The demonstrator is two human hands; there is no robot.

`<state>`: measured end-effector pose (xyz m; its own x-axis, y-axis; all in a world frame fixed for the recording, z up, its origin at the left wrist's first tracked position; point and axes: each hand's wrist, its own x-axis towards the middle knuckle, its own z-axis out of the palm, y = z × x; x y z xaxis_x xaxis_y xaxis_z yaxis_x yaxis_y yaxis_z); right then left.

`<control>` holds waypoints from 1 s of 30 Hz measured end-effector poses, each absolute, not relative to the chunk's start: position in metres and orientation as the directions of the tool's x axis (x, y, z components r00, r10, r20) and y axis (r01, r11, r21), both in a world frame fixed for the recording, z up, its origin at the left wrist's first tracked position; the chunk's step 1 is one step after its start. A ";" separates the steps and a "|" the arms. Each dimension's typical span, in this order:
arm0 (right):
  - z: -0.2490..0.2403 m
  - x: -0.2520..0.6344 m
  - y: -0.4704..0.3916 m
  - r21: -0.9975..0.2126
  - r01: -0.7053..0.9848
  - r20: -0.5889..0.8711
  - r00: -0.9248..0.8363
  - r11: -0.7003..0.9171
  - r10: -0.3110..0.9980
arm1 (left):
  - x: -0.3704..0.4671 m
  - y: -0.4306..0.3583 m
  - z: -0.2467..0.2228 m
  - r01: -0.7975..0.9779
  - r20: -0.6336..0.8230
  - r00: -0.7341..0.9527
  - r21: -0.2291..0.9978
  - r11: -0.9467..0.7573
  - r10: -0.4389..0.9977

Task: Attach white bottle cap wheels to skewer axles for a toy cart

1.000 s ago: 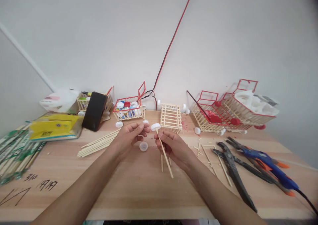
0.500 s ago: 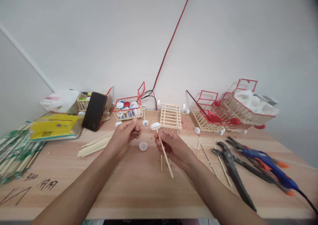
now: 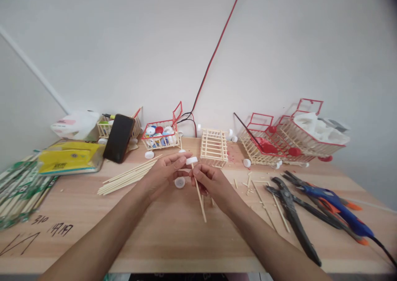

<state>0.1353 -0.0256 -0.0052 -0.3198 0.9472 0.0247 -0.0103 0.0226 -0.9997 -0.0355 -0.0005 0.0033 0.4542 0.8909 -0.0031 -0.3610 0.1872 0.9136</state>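
Observation:
My right hand [image 3: 208, 179] pinches a thin wooden stick [image 3: 200, 200] that slants down toward the table's front. On the stick's upper end sits a white bottle cap [image 3: 191, 160]. My left hand [image 3: 172, 168] is at the cap's left side, its thumb and fingers apart around the cap's edge; whether they touch it is hard to tell. Beneath the hands a translucent cap [image 3: 179, 183] lies on the table. Parts of other short sticks show below my right hand. Behind it stands a frame of wooden sticks [image 3: 214, 146] with white caps at its far corners.
Loose sticks [image 3: 124, 177] lie at left, near a phone [image 3: 118, 138] and a yellow packet [image 3: 71, 157]. A cart of caps [image 3: 159, 136] stands behind. Red-trimmed carts [image 3: 262, 142], pliers [image 3: 293, 215], a blue glue gun [image 3: 338, 210] and stick scraps are at right.
My left hand has moved right, up to the cap. My right hand has shifted slightly left, and the stick with its cap now stands a little more steeply.

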 end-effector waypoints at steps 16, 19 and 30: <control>-0.004 0.133 -0.029 -1.000 -0.001 0.017 -0.343 0.018 0.939 | -0.036 -0.001 0.001 -0.423 0.032 0.523 0.877 0.226 0.852; -0.004 0.133 -0.029 -1.000 -0.015 0.021 -0.345 0.017 0.938 | -0.036 -0.002 0.002 -0.416 0.024 0.515 0.881 0.225 0.857; -0.004 0.136 -0.028 -0.999 0.011 0.032 -0.350 0.038 0.936 | -0.036 -0.002 0.005 -0.406 0.032 0.499 0.892 0.201 0.866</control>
<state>0.1358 -0.0285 -0.0043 -0.3499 0.9362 0.0320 0.0108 0.0382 -0.9992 -0.0363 -0.0016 0.0049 0.4995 0.8657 0.0320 -0.4055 0.2010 0.8917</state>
